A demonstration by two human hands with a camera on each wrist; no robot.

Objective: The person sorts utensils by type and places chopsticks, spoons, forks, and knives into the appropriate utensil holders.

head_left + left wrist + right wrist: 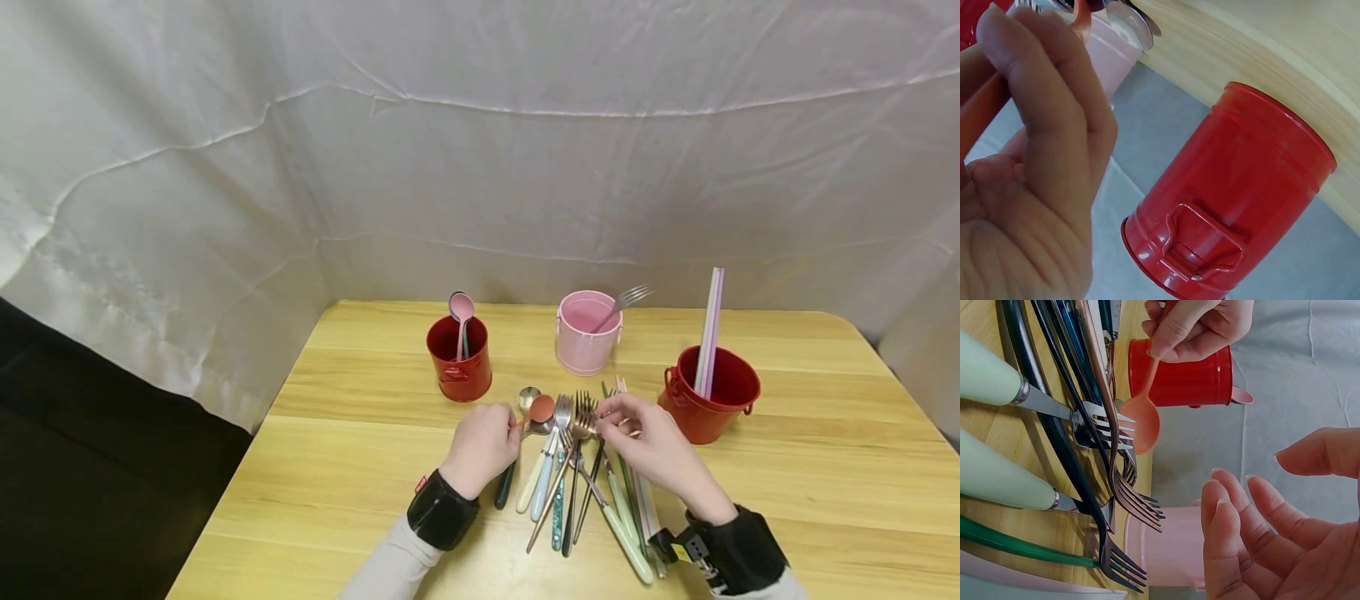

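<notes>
In the head view my left hand [482, 446] pinches an orange spoon [542, 407] by its handle, its bowl pointing right over the cutlery. The same spoon [1144, 422] shows in the right wrist view, held by the left hand [1207, 325]. My right hand [651, 440] hovers by the fork heads at the pile's right side. Its thumb stands apart from the loosely bent fingers [1266, 534], with nothing between them. Below and between the hands lie several forks, among them a copper fork [581, 432] and a green-handled fork [626, 542].
A red bucket [468, 379] at back left holds spoons. The pink bucket [583, 352] behind the pile holds a fork [632, 296]. Chopsticks [709, 333] stand in another red bucket [701, 421] at right. Grey cloth [480, 183] hangs behind the table.
</notes>
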